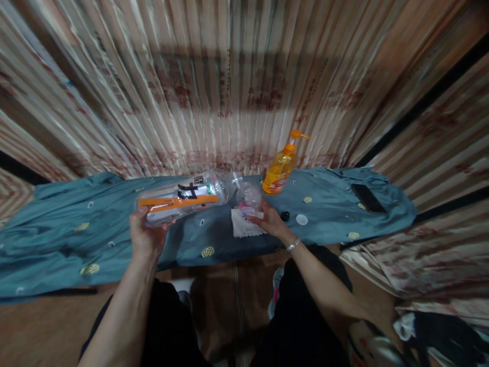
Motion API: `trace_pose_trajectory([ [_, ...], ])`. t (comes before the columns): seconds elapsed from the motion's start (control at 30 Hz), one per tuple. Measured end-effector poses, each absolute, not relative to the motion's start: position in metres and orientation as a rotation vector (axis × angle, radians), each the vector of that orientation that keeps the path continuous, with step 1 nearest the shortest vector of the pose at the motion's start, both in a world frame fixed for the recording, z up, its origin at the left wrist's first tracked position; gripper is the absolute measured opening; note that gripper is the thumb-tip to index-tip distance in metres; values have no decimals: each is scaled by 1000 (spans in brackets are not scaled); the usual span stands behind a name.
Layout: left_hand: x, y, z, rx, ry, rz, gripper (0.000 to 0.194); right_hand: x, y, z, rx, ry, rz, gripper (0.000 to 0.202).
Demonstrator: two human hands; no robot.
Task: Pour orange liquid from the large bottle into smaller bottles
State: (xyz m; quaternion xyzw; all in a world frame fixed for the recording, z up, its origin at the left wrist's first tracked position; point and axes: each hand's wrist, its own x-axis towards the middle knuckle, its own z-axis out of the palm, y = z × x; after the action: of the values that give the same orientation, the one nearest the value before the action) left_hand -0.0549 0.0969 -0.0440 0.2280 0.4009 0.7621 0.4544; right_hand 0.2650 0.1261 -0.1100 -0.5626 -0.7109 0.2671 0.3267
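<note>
"Where's the large clear bottle (181, 200), and how are you holding it?"

"Over the left-middle of the bench (328, 196), on its side. My left hand (147, 227) is curled round the base end; I can't tell whether the underside touches the bench."

"What could go wrong?"

"Gripped only at that end, it could roll or its neck could dip, I'd say, and knock the small clear container (249, 193). They're so close I can't tell if they touch."

"Which way does it point?"

"Neck to my right, base to my left. The long axis runs mostly sideways, slanting slightly away from me towards the neck."

"And your other hand?"

"My right hand (269, 219) is closed lightly on the container, above a white cloth (242, 227). Just beyond stands the orange pump bottle (280, 171); a careless swing that way might topple it."
</note>
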Motion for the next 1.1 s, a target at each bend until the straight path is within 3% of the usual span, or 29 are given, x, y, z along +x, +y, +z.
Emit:
trace_pose_trajectory([
  [1.1,-52,96,-35,620,1001,1895,42,267,118,-102,-1442,-1940,751,49],
])
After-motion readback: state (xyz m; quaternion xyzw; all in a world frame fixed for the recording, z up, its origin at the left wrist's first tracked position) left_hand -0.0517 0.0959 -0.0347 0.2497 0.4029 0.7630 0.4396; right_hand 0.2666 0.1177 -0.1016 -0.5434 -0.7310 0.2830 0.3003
